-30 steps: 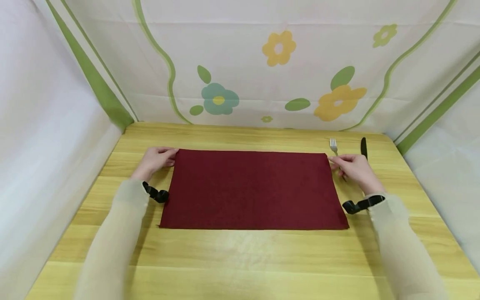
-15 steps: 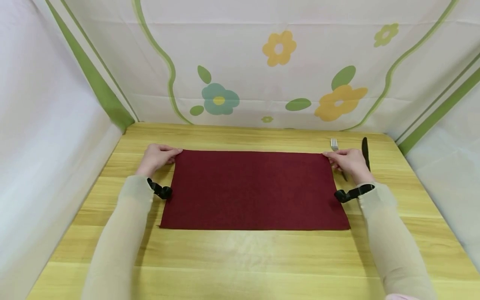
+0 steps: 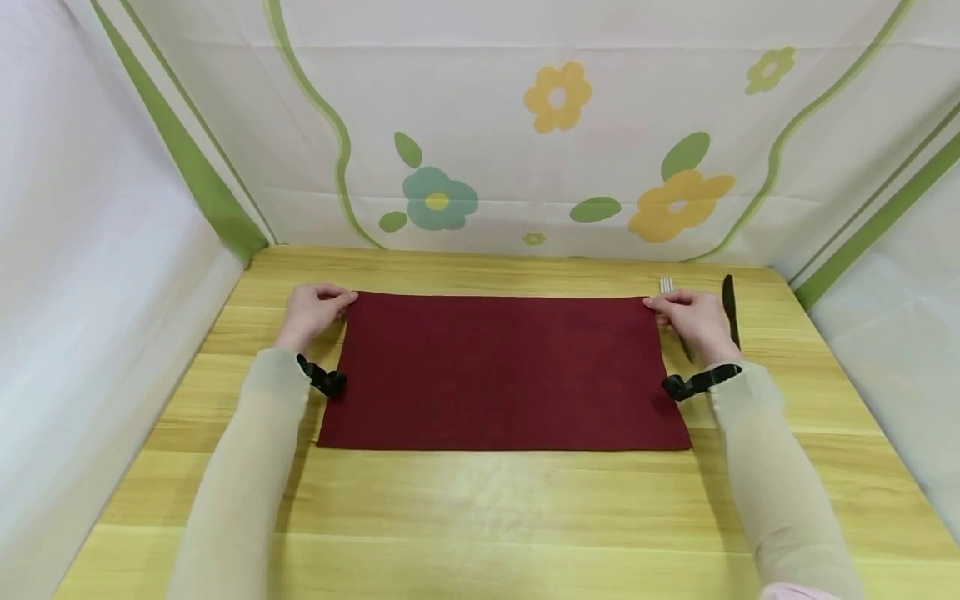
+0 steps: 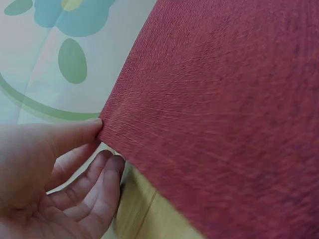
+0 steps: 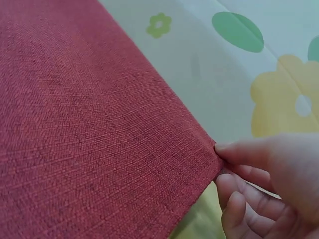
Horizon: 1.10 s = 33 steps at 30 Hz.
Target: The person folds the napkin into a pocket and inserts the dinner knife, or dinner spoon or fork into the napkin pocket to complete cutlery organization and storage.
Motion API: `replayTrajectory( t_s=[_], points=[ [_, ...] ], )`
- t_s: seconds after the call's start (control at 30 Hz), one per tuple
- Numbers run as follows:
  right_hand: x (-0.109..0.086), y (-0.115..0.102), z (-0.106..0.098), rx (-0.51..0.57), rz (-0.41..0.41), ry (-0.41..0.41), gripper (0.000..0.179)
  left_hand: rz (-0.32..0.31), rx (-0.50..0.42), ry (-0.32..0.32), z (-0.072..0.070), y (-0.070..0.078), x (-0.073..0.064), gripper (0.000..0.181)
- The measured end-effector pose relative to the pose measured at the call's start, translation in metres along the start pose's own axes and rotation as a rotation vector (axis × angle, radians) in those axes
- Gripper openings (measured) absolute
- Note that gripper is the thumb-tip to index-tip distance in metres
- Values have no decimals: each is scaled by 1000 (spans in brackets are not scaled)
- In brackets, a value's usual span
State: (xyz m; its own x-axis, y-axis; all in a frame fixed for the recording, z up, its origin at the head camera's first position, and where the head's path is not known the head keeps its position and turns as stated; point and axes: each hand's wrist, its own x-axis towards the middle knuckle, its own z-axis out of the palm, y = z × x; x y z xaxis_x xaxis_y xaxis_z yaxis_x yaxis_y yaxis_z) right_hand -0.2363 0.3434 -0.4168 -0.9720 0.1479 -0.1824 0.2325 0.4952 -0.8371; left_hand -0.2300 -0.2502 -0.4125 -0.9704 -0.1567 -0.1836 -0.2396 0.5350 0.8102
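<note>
A dark red cloth [image 3: 502, 375], rectangular and smooth, spreads over the wooden table between both hands. My left hand [image 3: 313, 313] pinches its far left corner between thumb and finger, the other fingers loosely bent below the edge in the left wrist view. At the far right corner my right hand [image 3: 693, 319] pinches the cloth [image 5: 109, 129] the same way. Both wrist views show the corners drawn taut, with table visible beneath the edge. A fork [image 3: 666, 285] lies partly hidden behind the right hand, and a black-handled knife [image 3: 730, 304] sits just right of it.
The wooden table [image 3: 480, 525] extends toward the person and out to both sides. A white curtain [image 3: 495, 108] printed with flowers stands along the back edge, with plain white panels at left and right. Each wrist carries a black camera mount.
The right hand has moved left and away from the person onto the cloth's corner. In the last half second the cloth has shifted slightly farther back, with both hands pinching it.
</note>
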Motion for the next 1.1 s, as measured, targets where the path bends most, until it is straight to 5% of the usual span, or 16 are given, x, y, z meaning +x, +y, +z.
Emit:
replayTrajectory(
  t_s=[0.23,0.4,0.5,0.73,0.87,1.1],
  points=[
    [12,0,8,68,-36,-48,46,89,131,-25,0,2,5,45],
    [18,-3,15,-79,-68,-45,37,104,212,-18,1,5,5,36],
    [19,-4,17,-175,-98,-51,32,88,170,-22,2,5,6,38],
    [22,-5,16,-271,-144,-33,26,57,-92,-99,1,-2,10,47],
    [23,-4,14,-253,-161,-39,27,34,-144,-118,1,-2,11,45],
    [26,5,12,-171,-162,-33,28,25,-140,-58,5,-2,12,40]
  ],
)
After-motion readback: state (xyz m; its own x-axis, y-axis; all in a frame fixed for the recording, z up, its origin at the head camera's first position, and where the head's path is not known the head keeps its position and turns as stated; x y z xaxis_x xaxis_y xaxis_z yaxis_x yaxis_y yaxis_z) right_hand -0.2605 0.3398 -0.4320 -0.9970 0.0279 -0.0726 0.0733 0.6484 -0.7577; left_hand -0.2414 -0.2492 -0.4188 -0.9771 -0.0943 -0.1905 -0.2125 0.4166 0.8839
